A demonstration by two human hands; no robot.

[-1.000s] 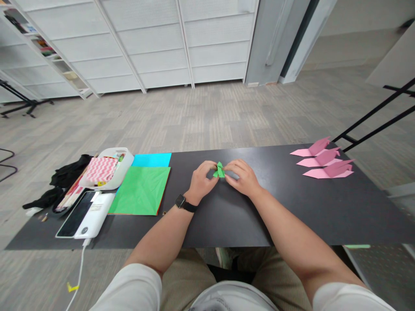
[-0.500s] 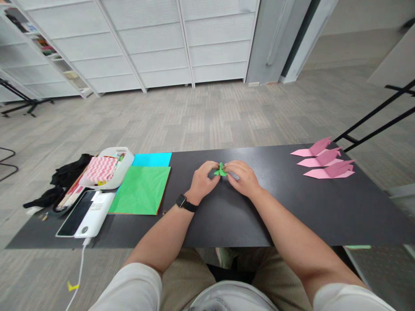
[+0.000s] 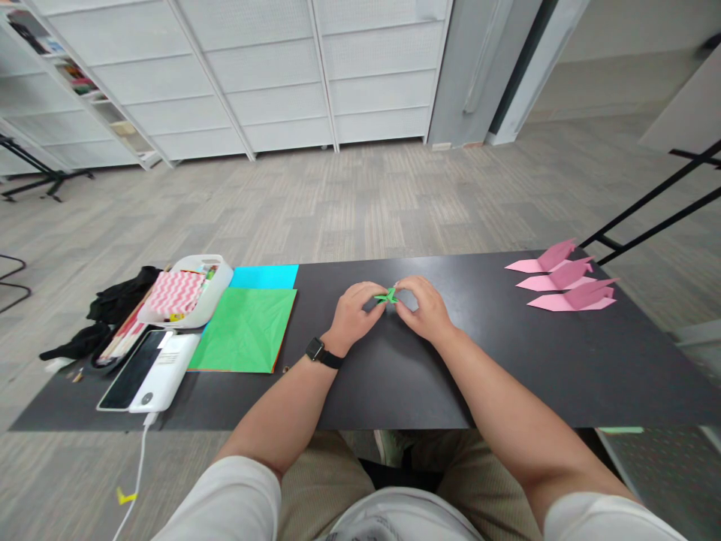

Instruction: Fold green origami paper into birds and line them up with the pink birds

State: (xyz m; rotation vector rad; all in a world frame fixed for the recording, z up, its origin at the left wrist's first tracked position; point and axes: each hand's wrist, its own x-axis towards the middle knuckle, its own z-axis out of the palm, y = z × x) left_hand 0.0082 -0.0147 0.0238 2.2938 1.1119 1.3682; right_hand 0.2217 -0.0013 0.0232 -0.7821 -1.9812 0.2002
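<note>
A small folded piece of green paper point(image 3: 388, 297), with several narrow points sticking out, is held just over the dark table between my two hands. My left hand point(image 3: 356, 312) pinches its left side with thumb and fingers. On the other side, the thumb and fingertips of my right hand point(image 3: 425, 309) close on its right edge. The fingers hide part of the folds. Further left lies a stack of square paper with a green sheet point(image 3: 248, 330) on top and a blue sheet point(image 3: 264, 277) showing behind it.
Several pink folded-paper figures point(image 3: 574, 295) stand in a row at the right of the table point(image 3: 507, 361). At the left are a white basket point(image 3: 221, 294) with a pink zigzag-patterned item, a white power bank point(image 3: 164, 374) on a cable, a phone-like device point(image 3: 132, 376) and black cloth point(image 3: 121, 300).
The green folded paper has turned and shifted slightly right between my fingers, its points now lying more sideways. My right thumb and forefinger have spread into a wider arch.
</note>
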